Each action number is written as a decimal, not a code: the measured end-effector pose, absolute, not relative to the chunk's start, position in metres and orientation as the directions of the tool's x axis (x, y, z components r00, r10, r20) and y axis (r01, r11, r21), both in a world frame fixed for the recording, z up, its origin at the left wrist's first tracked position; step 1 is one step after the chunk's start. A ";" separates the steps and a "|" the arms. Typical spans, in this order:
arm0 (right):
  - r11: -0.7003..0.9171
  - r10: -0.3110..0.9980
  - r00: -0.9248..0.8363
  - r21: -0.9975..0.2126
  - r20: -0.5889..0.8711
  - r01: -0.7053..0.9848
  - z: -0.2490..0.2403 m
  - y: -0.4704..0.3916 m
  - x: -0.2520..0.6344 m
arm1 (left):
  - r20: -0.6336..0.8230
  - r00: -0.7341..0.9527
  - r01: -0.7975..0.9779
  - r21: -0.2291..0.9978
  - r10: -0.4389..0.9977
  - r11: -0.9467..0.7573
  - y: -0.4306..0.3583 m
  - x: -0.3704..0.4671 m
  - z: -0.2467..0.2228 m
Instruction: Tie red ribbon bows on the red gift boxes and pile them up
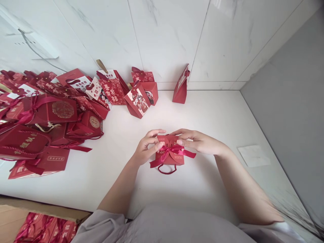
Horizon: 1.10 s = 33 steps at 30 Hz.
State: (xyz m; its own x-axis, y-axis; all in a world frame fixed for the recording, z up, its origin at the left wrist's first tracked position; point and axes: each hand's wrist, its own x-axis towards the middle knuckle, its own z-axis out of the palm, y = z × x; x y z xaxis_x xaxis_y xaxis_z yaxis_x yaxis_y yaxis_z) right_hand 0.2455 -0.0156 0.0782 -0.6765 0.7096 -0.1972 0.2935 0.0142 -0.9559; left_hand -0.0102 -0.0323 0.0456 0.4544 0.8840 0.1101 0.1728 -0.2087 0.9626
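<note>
A small red gift box (180, 159) with gold lettering lies on the white table in front of me. Around it runs a dark pink ribbon (170, 152) tied in a bow, and a twisted red cord handle (167, 172) loops out on the side facing me. My left hand (148, 146) grips the box's left edge, thumb on top near the bow. From the right, my right hand (194, 141) holds the upper right corner, its thumb pressed on the top face. Fingers behind the far edge are partly hidden.
Red gift boxes and bags (48, 114) are heaped at the left. Several red bags (139, 101) stand near the marble wall, one red bag (181, 88) apart from them. A cardboard box (45, 204) at lower left holds more red boxes. A white paper square (253, 156) lies right.
</note>
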 end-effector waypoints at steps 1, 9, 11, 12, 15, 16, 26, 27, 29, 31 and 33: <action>0.035 0.705 -0.683 -0.953 -0.190 0.301 0.078 -0.015 0.247 | 0.112 0.443 0.182 0.960 0.890 -0.212 -0.032 -0.010 0.046; 0.129 0.685 -0.712 -0.936 -0.156 0.329 0.083 -0.016 0.250 | 0.195 0.427 0.287 0.897 0.883 -0.337 -0.033 -0.011 0.047; 0.128 0.682 -0.711 -0.930 -0.170 0.346 0.083 -0.017 0.251 | 0.241 0.430 0.283 0.879 0.870 -0.383 -0.033 -0.010 0.047; 0.130 0.680 -0.711 -0.926 -0.177 0.355 0.084 -0.017 0.251 | 0.265 0.431 0.280 0.869 0.862 -0.408 -0.034 -0.010 0.047; 0.141 0.670 -0.717 -0.916 -0.191 0.376 0.085 -0.018 0.253 | 0.318 0.425 0.284 0.842 0.847 -0.459 -0.034 -0.010 0.047; 0.142 0.666 -0.720 -0.914 -0.195 0.380 0.086 -0.018 0.253 | 0.327 0.424 0.287 0.836 0.845 -0.468 -0.034 -0.011 0.047; 0.111 0.665 -0.710 -0.910 -0.230 0.399 0.085 -0.017 0.253 | 0.278 0.434 0.349 0.826 0.857 -0.444 -0.035 -0.011 0.052; 0.102 0.668 -0.707 -0.912 -0.233 0.398 0.085 -0.017 0.253 | 0.261 0.439 0.360 0.826 0.860 -0.434 -0.035 -0.011 0.054; 0.093 0.671 -0.706 -0.919 -0.227 0.383 0.085 -0.018 0.252 | 0.224 0.449 0.379 0.829 0.865 -0.411 -0.035 -0.012 0.056; 0.092 0.685 -0.700 -0.929 -0.202 0.358 0.086 -0.017 0.251 | 0.201 0.444 0.396 0.830 0.873 -0.392 -0.035 -0.012 0.057; 0.097 0.710 -0.684 -0.939 -0.168 0.331 0.087 -0.017 0.250 | 0.215 0.412 0.408 0.826 0.885 -0.390 -0.036 -0.010 0.057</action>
